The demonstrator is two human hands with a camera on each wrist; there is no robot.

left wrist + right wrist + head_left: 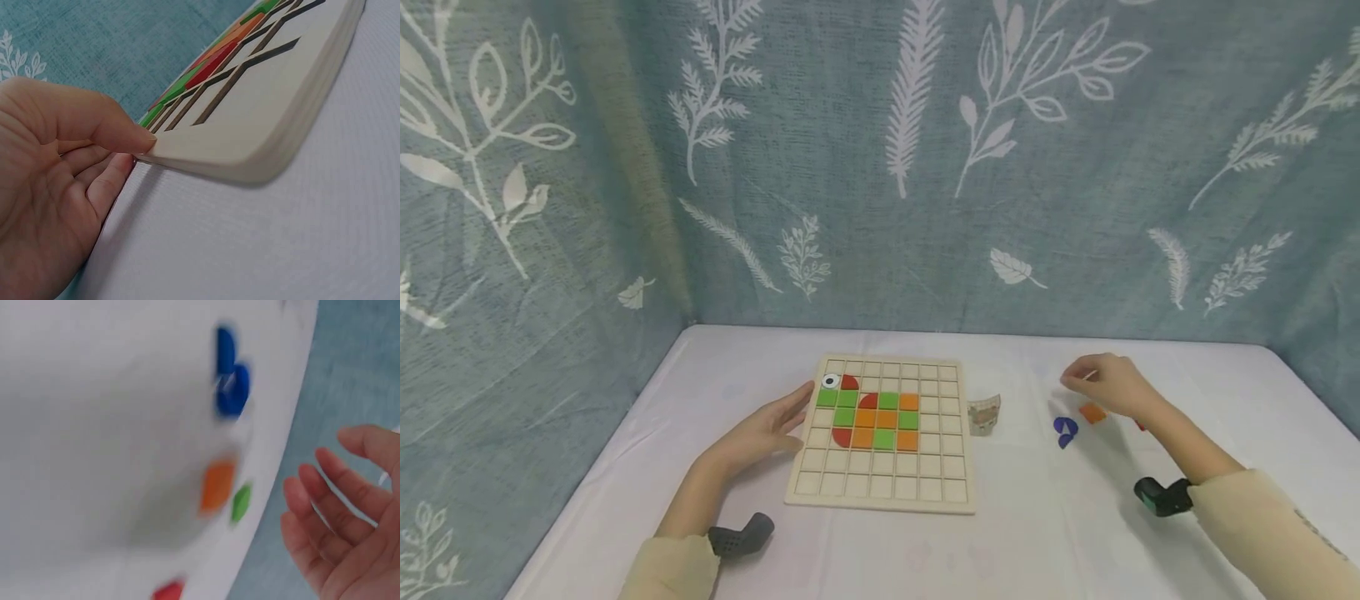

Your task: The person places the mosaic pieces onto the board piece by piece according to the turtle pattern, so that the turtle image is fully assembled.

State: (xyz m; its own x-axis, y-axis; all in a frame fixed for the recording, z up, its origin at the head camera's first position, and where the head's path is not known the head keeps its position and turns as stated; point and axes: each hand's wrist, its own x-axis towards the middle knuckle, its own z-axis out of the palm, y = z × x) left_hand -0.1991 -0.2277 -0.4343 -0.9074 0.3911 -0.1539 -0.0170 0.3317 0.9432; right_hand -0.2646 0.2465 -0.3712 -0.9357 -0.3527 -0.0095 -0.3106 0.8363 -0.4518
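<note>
A pale wooden grid board [943,471] lies on the table, holding red, green and orange tiles and a white eye tile [830,381]. My left hand [760,433] rests at its left edge, fingers fairly straight; in the left wrist view the thumb [134,139] touches the board's rim. My right hand [1108,385] hovers over loose pieces at the right, fingers loosely bent, with nothing seen in its grasp. Below it lie an orange tile [1093,412] and blue rounded pieces [1065,427]. The right wrist view also shows a green piece [241,502] and a red piece [169,590], blurred.
A small patterned card [984,415] stands or leans by the board's right edge. The white-covered table [880,554] is bounded by a teal leaf-print curtain [850,233] at the back and sides. A dark device is strapped to each wrist.
</note>
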